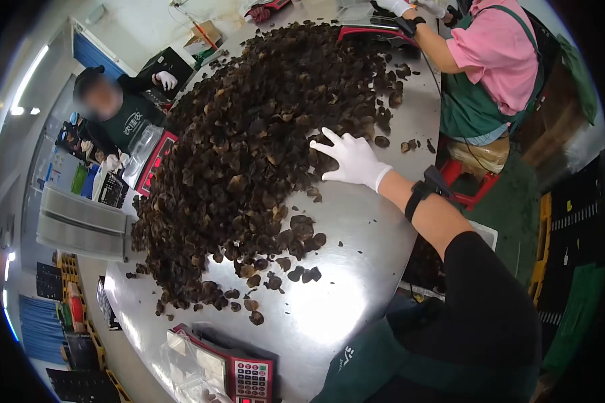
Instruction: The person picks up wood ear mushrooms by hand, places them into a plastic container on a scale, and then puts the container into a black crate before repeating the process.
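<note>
A large heap of dark brown, dried mushroom-like pieces (249, 141) covers much of the metal table (376, 235). My right hand (353, 160), in a white glove, reaches to the heap's near right edge with its fingers spread and nothing visible in them. At the bottom edge, only a small part of my gloved left hand (216, 397) shows, beside a clear plastic box (191, 366). That box rests on a red scale (252, 376) with a keypad. Whether the left fingers grip the box is hidden.
Across the table, a person in a dark apron (131, 121) stands by another red scale (156, 163). At upper right, a person in a pink shirt (494, 57) works at a red-edged scale (380, 32). Loose pieces (302, 232) lie scattered near the heap.
</note>
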Demonstrator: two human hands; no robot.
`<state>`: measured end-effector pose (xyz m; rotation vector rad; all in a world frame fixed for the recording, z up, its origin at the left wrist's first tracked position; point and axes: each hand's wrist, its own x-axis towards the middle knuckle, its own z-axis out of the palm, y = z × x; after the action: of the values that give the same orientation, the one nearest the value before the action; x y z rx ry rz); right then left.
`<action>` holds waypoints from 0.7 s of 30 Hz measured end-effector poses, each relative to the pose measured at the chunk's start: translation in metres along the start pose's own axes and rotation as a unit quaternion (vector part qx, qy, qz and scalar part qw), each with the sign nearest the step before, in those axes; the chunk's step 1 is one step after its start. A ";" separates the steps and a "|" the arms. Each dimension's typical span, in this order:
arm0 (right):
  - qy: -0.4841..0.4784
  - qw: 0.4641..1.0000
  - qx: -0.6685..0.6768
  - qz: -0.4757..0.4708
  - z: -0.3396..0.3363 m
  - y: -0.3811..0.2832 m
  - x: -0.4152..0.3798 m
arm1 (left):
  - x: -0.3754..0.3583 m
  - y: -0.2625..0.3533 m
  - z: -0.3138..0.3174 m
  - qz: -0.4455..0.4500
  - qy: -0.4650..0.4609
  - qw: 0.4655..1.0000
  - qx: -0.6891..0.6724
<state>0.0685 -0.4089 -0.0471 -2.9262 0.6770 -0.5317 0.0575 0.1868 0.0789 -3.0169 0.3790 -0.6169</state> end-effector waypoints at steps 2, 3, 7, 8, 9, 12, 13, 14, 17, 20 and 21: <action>-0.005 1.000 0.005 -0.027 -0.003 -0.003 0.005 | 0.001 0.008 -0.007 -0.008 0.004 1.000 -0.022; -0.007 0.999 0.008 -0.034 -0.007 -0.009 0.011 | -0.001 0.010 -0.009 -0.018 0.011 0.999 -0.043; -0.089 0.993 -0.024 -0.073 -0.005 -0.017 0.027 | -0.004 -0.003 -0.004 -0.019 -0.026 0.999 -0.034; -0.096 0.990 -0.029 -0.099 0.004 -0.017 0.029 | -0.005 -0.002 -0.006 -0.051 -0.039 0.996 -0.057; -0.058 0.992 -0.018 -0.112 0.013 -0.016 0.030 | -0.005 0.000 -0.008 -0.083 -0.052 0.992 -0.080; -0.037 0.996 0.012 -0.076 0.032 -0.013 0.028 | -0.008 0.004 -0.020 -0.119 -0.037 0.989 -0.084; 0.007 0.997 0.026 -0.074 0.035 -0.013 0.026 | -0.011 0.002 -0.022 -0.124 -0.036 0.988 -0.084; 0.007 0.996 0.028 -0.081 0.038 -0.011 0.026 | -0.015 -0.003 -0.024 -0.144 -0.020 0.985 -0.098; 0.135 0.979 0.152 -0.007 0.040 -0.009 0.028 | -0.033 -0.040 -0.021 -0.115 0.022 0.990 -0.084; 0.163 0.948 0.259 0.090 0.022 -0.021 0.030 | -0.055 -0.080 -0.008 -0.040 0.067 0.994 -0.079; 0.161 0.949 0.259 0.084 0.015 -0.028 0.028 | -0.061 -0.090 -0.005 -0.009 0.083 0.992 -0.096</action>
<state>0.1091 -0.3965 -0.0475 -2.2931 0.6817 -1.0040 0.0221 0.2893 0.0683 -3.1621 0.4415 -0.8844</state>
